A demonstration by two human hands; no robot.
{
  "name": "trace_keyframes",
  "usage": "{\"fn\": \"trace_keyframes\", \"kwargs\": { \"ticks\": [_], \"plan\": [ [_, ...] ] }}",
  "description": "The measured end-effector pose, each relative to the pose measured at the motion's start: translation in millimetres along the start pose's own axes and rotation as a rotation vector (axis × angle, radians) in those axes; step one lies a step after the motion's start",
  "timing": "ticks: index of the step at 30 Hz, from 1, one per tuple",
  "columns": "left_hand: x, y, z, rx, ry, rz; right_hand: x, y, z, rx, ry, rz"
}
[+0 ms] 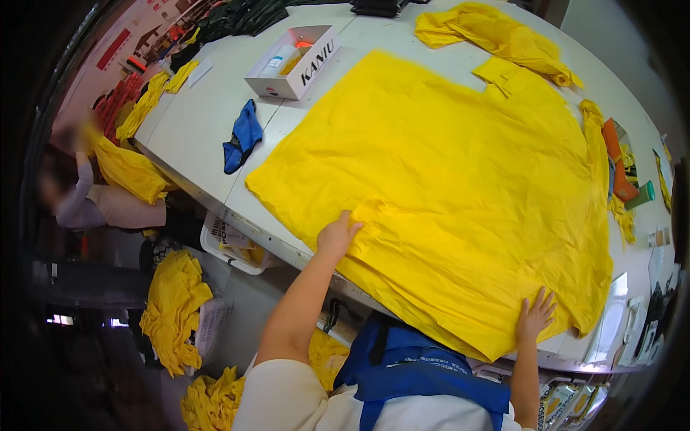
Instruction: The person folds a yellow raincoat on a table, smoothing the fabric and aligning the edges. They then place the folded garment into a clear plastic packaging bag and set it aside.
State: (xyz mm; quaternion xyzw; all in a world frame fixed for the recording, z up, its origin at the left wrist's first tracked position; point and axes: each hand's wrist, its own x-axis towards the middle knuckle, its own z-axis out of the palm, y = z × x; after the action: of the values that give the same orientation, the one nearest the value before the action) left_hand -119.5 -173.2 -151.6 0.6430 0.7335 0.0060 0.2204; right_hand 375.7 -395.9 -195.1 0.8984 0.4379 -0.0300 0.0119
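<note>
A large yellow garment (445, 165) of thin, creased fabric lies spread flat over the white table. My left hand (338, 233) is at its near left edge, thumb and fingers closed on the fabric, which puckers beside the fingertips. Toward the near right corner, my right hand (536, 316) rests flat on the garment with its fingers spread. A small folded flap (512, 82) shows at the garment's far right side.
A white box (298, 68) holding a bottle and a blue cloth (243, 136) sit on the white table (198, 136). More yellow fabric (496, 36) lies at the far edge. An orange item (618, 161) is at right. Yellow cloth (172, 309) fills a basket below; another person (118, 205) works at left.
</note>
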Motion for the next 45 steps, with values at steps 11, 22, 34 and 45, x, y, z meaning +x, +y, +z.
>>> {"fn": "trace_keyframes", "kwargs": {
  "ticks": [11, 22, 34, 45],
  "plan": [
    [57.4, -179.9, -3.7, -1.446, 0.243, -0.492, -143.9, 23.9, -26.3, 0.215, 0.028, -0.642],
    [-16.9, -121.9, -92.7, -1.920, 0.143, -0.296, -88.6, 91.5, -111.5, 0.685, -0.262, -0.001],
    [29.4, 131.7, 17.5, 0.065, 0.148, 0.799, 132.4, 15.2, -61.4, 0.279, 0.071, -0.169],
    [-94.8, 248.6, 67.0, 0.286, -0.409, 1.666, 146.3, 16.6, -19.0, 0.293, 0.241, -0.283]
  ]
}}
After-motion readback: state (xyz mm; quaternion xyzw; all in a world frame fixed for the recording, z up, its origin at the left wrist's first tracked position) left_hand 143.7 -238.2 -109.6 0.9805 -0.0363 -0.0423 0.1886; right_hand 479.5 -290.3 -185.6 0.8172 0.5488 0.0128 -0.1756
